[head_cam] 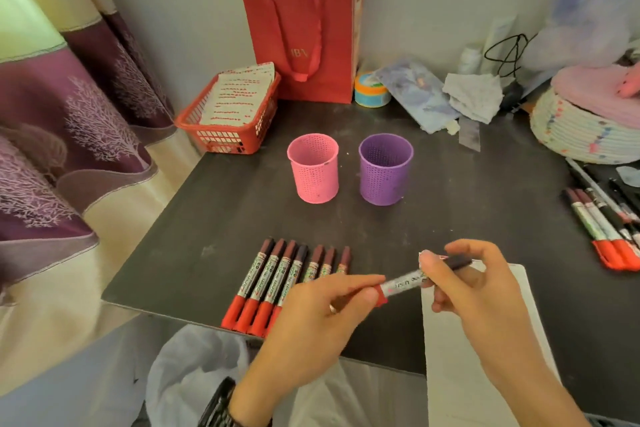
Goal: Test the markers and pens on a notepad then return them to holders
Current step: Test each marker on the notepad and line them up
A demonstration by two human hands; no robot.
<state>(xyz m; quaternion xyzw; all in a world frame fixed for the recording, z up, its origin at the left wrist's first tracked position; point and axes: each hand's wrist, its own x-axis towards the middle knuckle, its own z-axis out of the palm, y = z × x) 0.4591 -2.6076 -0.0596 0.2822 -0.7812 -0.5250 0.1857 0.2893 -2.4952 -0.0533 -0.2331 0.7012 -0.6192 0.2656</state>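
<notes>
My left hand (322, 302) pinched the marker (405, 282) by its red tail while my right hand (474, 284) curled round the dark cap, holding it just above the notepad (446, 340) on the surface (242, 204). I judged it light, stiff and smooth-barrelled, best gripped at both ends for a straight pull, the pink holder (313, 168) and purple holder (386, 170) standing well beyond.
</notes>
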